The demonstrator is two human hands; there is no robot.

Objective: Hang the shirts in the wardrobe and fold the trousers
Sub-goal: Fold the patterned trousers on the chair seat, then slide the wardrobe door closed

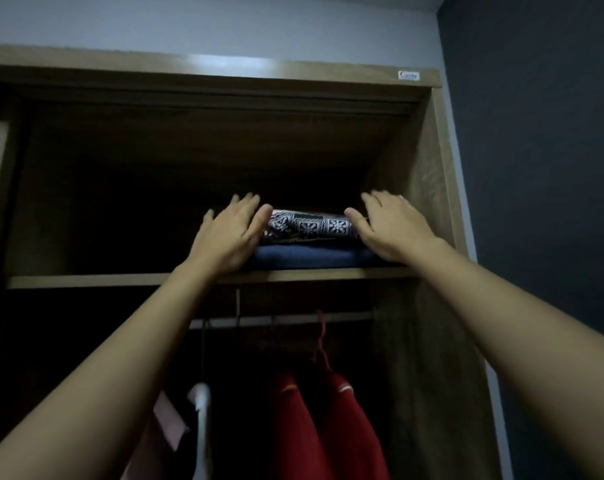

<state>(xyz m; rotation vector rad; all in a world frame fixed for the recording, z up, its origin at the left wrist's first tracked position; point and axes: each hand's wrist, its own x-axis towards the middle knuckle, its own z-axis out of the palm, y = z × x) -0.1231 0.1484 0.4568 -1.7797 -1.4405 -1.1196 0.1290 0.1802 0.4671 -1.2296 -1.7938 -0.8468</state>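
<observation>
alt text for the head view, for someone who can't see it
A person's left hand and right hand, both open, flank a stack of folded clothes on the wardrobe's upper shelf: a patterned piece on a blue piece. Below, a red garment hangs from the rail.

Folded black-and-white patterned fabric garment (311, 225) lying flat atop a folded plain dark-blue garment (311, 257), the stack resting towards the right end of the upper shelf of the brown wood-grain wardrobe (120, 281), near its front edge. Below the shelf, a red shirt (324, 427) hangs from the metal rail (286, 319) on a pink hanger (323, 341). A pale pink garment (167, 420) hangs to its left, beside a white hanger (200, 410).
</observation>
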